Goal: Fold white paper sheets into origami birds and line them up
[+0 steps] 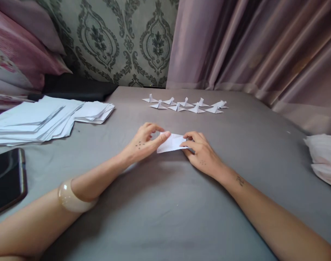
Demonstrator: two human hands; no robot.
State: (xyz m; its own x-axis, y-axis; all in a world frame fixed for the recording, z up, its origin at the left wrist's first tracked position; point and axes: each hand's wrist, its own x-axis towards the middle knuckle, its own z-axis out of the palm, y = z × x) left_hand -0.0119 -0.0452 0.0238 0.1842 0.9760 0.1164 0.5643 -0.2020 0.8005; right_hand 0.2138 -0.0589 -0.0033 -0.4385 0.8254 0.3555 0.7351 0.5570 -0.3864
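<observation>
Left hand [144, 144] and right hand [203, 153]: fingers pinching opposite ends of white paper [172, 143], directly between them, long axis left-right; both equally near.

Your one view comes from the camera on your head, looking forward and down over your own arms. Your left forearm [46, 223] enters at the lower left and your right forearm [265, 203] at the lower right, both close to the lens. Your left hand [143, 145] and right hand [202, 154] meet your gaze near the centre, farther off. You look across the grey surface [165, 221] to the patterned wall [130, 21] at top centre and the curtain [209, 43] at upper right.
</observation>
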